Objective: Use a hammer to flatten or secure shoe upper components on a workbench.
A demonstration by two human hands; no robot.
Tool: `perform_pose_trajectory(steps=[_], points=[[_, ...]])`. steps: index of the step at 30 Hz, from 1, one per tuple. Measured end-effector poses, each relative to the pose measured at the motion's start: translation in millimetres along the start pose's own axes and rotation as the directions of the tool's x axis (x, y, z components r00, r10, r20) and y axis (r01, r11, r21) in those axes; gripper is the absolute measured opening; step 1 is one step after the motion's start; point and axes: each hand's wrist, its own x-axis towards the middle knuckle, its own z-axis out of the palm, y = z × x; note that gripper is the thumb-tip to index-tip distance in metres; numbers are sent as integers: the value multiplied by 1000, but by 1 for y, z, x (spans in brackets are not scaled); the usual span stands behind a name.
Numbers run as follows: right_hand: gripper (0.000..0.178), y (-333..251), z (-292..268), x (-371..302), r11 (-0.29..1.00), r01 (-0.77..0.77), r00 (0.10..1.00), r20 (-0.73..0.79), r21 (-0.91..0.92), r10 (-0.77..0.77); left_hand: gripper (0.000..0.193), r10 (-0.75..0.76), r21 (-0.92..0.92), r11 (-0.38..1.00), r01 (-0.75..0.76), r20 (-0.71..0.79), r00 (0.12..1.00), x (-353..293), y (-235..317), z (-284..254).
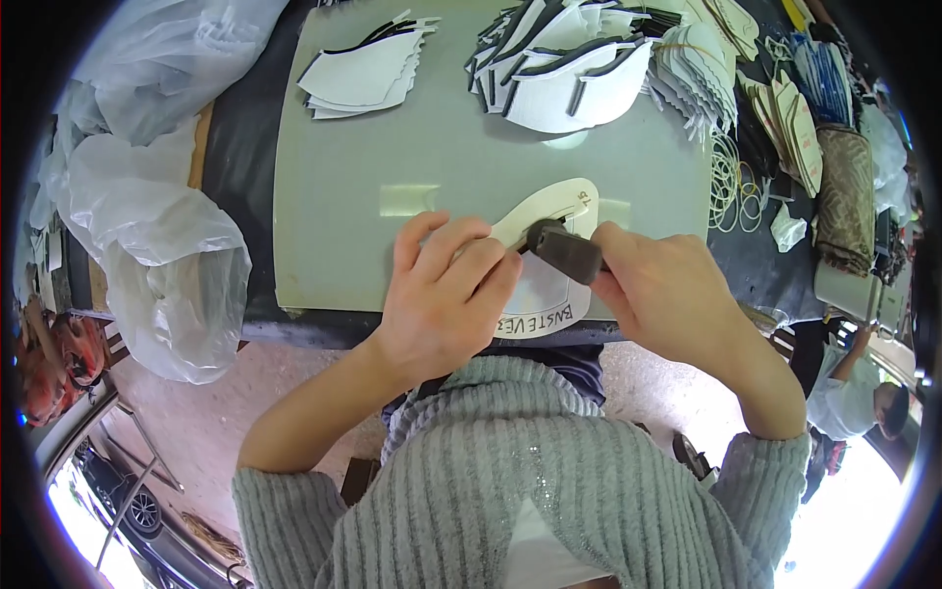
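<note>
A pale, curved pattern piece [579,194] with handwritten marks lies near the front edge of the board, in front of my body. My left hand [440,294] holds its left side, fingers bent and thumb hidden. In my right hand [677,294] is a dark-headed tool that looks like a hammer [571,255]; its handle is mostly hidden in my closed fingers. The tool's head is over the middle of the pattern piece, close to my left fingertips. Whether it touches the piece, I cannot tell. Something white under the piece shows through its opening.
The grey-green board [343,216] carries a small stack of white pieces with dark edging [363,79] and a larger heap [574,93]. Further right are a bundle of scalloped white pieces [692,74], coiled cord [726,182] and card patterns [790,128]. Plastic bags [162,236] lie left.
</note>
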Motion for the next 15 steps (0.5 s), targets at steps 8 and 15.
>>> perform_pose_trajectory(steps=[8,15], points=[[31,-2,-8,10,1000,7,1000,-12,26,-7,17,75,9,997,-75,-22,997,-1,-7,3],[30,-2,-10,9,998,39,996,84,-46,-35,15,-4,-52,999,2,-33,999,-2,-3,-1]])
